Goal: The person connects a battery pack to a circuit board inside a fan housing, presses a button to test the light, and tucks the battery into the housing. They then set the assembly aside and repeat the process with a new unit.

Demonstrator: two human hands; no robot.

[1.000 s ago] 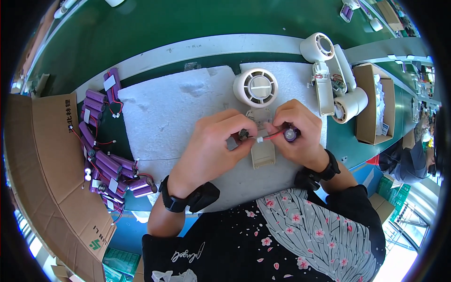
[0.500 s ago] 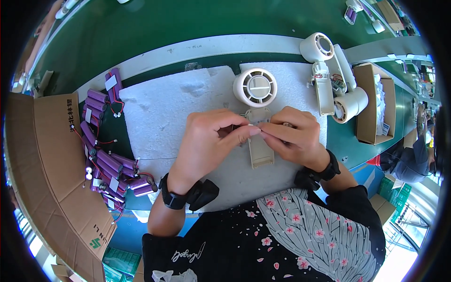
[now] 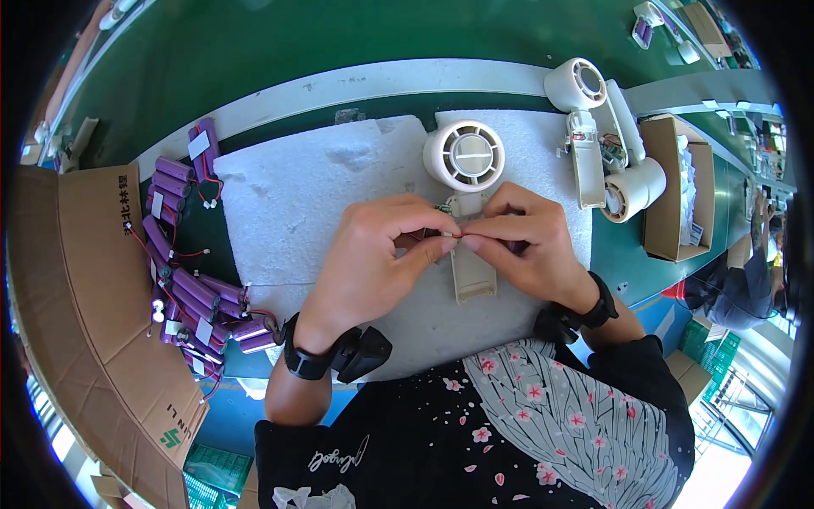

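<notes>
A cream handheld fan [image 3: 465, 157] lies on a white foam sheet [image 3: 297, 195], its round grille away from me and its open handle shell [image 3: 473, 278] toward me. My left hand [image 3: 373, 254] and my right hand [image 3: 519, 242] meet fingertip to fingertip just over the handle's top, pinching a thin red wire [image 3: 458, 233] between them. A purple battery cell is mostly hidden under my fingers, so I cannot tell which hand holds it.
Several purple battery cells [image 3: 191, 288] with red and black leads lie at the left beside a flattened cardboard box [image 3: 93, 280]. Two more cream fans [image 3: 593, 127] lie at the right next to an open carton [image 3: 678, 187]. A green conveyor belt [image 3: 254, 42] runs beyond.
A second ago my hands were slightly apart with the dark ends of the cell showing. They have closed together over the fan handle, and the cell is now covered by my fingers.
</notes>
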